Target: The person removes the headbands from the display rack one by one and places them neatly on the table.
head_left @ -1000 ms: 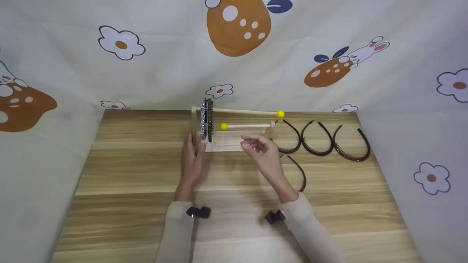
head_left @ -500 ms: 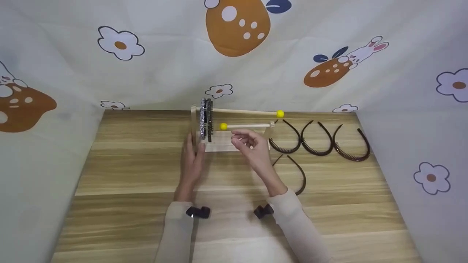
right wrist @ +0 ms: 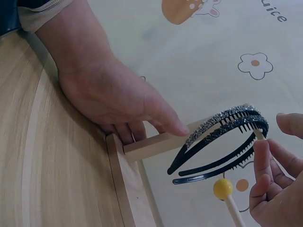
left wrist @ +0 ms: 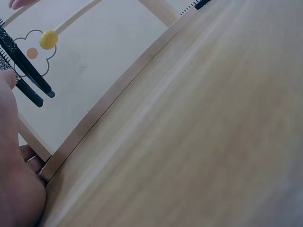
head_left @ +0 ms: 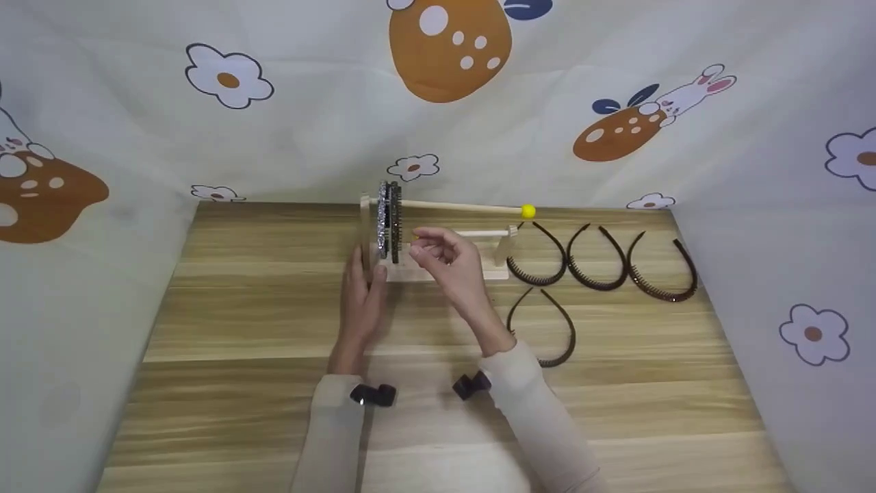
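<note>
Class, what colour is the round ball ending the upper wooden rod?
Yellow; the round ball shows best in the head view.

Two glittery headbands (head_left: 395, 226) (one silver, one darker) hang from a wooden rack (head_left: 404, 273).

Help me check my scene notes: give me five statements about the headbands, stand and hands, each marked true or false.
1. Headbands hang on the upper rod. True.
2. Only three headbands lie loose. False: four loose headbands lie on the table.
3. The left hand is at the stand. True.
4. The upper rod ends in blue. False: its ball is yellow.
5. The right hand is near the hanging headbands. True.
</note>
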Motion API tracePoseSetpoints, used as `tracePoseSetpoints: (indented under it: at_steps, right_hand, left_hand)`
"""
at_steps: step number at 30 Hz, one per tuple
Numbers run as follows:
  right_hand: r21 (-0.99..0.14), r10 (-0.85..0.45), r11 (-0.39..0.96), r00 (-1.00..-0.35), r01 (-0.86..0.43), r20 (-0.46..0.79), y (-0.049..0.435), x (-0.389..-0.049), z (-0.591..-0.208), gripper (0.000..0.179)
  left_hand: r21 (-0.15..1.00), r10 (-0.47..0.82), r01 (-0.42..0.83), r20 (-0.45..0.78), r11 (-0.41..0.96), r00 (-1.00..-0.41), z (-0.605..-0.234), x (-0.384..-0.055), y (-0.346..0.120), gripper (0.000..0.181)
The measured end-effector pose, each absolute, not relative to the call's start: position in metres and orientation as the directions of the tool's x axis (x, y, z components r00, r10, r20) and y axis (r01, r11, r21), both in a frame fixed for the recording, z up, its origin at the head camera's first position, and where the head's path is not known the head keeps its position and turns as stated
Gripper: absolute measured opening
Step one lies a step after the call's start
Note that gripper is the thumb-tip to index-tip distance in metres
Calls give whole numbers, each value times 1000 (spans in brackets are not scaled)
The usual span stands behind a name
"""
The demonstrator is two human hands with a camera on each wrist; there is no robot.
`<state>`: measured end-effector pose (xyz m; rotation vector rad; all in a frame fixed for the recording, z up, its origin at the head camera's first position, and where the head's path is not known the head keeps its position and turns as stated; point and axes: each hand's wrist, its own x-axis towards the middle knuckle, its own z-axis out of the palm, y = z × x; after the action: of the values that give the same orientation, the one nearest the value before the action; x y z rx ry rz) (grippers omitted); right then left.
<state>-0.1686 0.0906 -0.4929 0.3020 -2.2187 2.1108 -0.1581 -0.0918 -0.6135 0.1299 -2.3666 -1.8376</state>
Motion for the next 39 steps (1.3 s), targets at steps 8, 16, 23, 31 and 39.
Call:
tracePoseSetpoints:
  at_steps: [8, 16, 23, 31, 39]
  right_hand:
    - [-989, -87, -7, -985, -149, 149, 75, -175, -492, 44]
    - [-992, -77, -7, -989, -129, 129, 64, -179, -492, 46]
    - [-992, -76, -17, -989, -123, 124, 59, -178, -493, 46]
    - [-991, -66, -25, -989, -131, 133, 56, -178, -495, 43]
    - [-984, -69, -7, -982, -177, 177, 57, -179, -497, 36]
  left_hand:
    - [970, -149, 52, 90, 236, -985, -614, -159, -93, 75]
    - [964, -157, 50, 93, 262, -983, -611, -160, -93, 75]
    - [967, -151, 53, 93, 249, -984, -610, -159, -92, 75]
    - [962, -145, 47, 89, 268, -985, -611, -159, -92, 77]
    - [962, -142, 47, 87, 268, -986, -611, -160, -92, 82]
